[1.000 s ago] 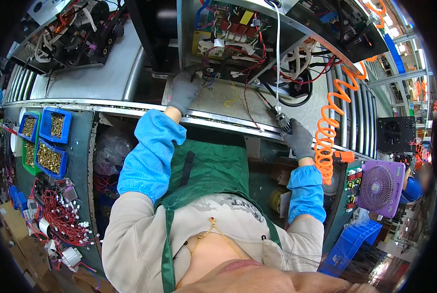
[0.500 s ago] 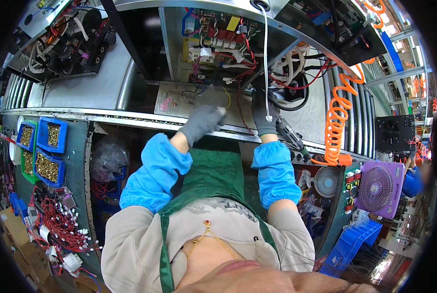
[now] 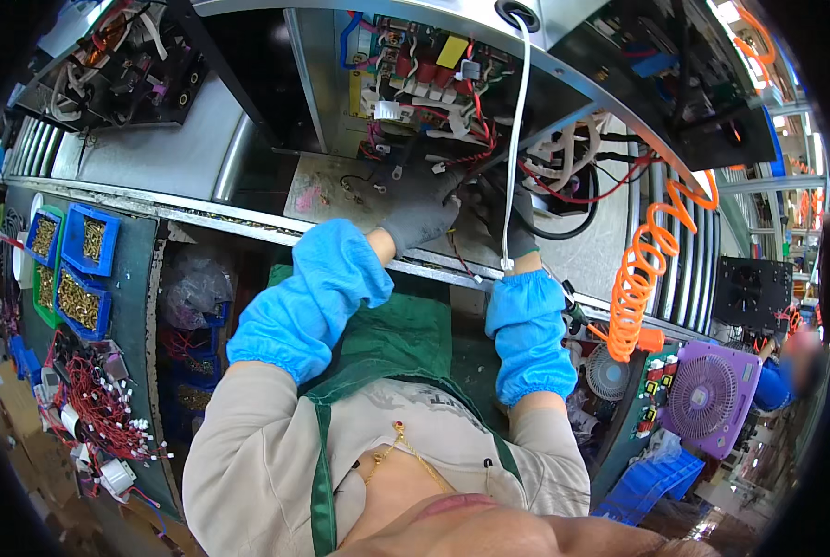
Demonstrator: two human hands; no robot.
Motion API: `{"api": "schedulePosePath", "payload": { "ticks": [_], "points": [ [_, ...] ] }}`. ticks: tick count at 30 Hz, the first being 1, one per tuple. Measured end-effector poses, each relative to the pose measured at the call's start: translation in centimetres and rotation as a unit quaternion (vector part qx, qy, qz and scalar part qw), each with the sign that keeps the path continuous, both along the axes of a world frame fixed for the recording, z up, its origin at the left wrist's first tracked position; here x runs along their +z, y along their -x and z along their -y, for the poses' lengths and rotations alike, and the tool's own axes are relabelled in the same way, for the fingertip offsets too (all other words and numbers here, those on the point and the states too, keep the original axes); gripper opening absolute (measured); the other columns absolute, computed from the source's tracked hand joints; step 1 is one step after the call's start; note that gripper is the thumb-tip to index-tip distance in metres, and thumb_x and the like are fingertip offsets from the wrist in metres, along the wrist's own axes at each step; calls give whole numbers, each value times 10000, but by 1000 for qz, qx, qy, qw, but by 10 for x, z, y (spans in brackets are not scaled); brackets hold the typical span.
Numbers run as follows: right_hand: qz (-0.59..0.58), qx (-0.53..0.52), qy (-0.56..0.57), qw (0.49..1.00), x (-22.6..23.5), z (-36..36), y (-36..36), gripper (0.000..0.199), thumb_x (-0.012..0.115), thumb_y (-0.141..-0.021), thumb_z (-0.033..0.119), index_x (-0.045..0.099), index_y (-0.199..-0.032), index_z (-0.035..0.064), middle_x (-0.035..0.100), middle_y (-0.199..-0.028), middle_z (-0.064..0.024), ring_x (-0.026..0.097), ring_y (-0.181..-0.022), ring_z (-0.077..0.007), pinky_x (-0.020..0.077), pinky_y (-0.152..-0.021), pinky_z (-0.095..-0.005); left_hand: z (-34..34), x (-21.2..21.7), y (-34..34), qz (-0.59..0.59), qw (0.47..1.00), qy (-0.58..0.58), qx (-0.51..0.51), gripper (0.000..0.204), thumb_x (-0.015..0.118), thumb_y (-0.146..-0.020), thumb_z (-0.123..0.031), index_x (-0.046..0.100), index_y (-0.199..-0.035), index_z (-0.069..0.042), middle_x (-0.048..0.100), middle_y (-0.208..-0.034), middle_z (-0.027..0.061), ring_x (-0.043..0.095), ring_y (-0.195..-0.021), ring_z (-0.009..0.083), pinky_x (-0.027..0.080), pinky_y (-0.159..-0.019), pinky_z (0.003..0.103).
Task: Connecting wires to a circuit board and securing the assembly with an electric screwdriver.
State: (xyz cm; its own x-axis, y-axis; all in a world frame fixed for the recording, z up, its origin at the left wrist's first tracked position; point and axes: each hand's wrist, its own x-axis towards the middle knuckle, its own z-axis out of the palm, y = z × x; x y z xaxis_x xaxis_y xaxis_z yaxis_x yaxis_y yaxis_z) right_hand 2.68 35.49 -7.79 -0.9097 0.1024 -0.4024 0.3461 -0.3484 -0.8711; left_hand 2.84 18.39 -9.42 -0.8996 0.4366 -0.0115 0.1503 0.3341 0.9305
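While both my gloved hands are buried in the open electrical cabinet [image 3: 405, 84], I judge the main risk to be snagging a lead; my left hand [image 3: 421, 212] is curled around what looks like a red and black wire bundle [image 3: 461, 139] at the cabinet's lower edge, and my right hand [image 3: 517, 227] is mostly hidden behind the hanging white cable [image 3: 517, 139], so I cannot tell whether it grips anything. If I tug sideways, a connector could pull loose from the terminals; the white cable across my right wrist could also catch my blue sleeve [image 3: 531, 325].
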Motion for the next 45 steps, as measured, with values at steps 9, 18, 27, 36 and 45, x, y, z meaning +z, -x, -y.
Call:
{"api": "schedulePosePath", "payload": {
  "ticks": [9, 18, 27, 36, 45],
  "points": [
    [26, 74, -343, 936, 0, 9, 1, 339, 605, -820, 339, 648, -1017, 66, 651, -794, -44, 556, -591, -119, 423, -531, -272, -3, -49, 4, -29, 989, -143, 4, 445, 463, -808, -124, 475, -1248, -55, 597, -1013, 228, 597, -755, 288, 478, -710, 338],
    [-99, 63, -314, 942, -9, 0, 2, 246, 664, -788, 266, 680, -884, 39, 628, -716, -13, 528, -597, -83, 417, -543, -243, -11, -7, 21, -361, 904, -13, 229, 261, 599, -778, -154, 581, -1003, -23, 625, -875, 136, 595, -823, 305, 497, -710, 369],
    [-102, 60, -299, 947, 8, 1, -1, 232, 664, -796, 247, 670, -884, 32, 634, -755, -23, 557, -648, -94, 440, -585, -240, -13, -2, 17, -228, 933, 16, 278, 217, 602, -795, -244, 633, -884, -49, 611, -1002, 173, 591, -869, 345, 484, -753, 407],
    [-111, 91, -349, 926, -1, -1, 2, 281, 681, -783, 296, 676, -887, 34, 631, -741, -17, 524, -610, -76, 420, -545, -246, -5, -22, 41, 96, 905, -291, 295, 276, 499, -842, -153, 541, -1103, -73, 592, -1058, 154, 591, -851, 336, 476, -684, 400],
    [-148, 121, -581, 791, -13, 7, -8, 281, 543, -825, 289, 651, -919, 47, 648, -851, -154, 624, -752, -279, 469, -630, -372, 12, -32, 41, -8, 951, -236, 200, 311, 494, -877, -105, 499, -1187, -86, 532, -1119, 86, 558, -937, 236, 490, -758, 328]
  ]
}}
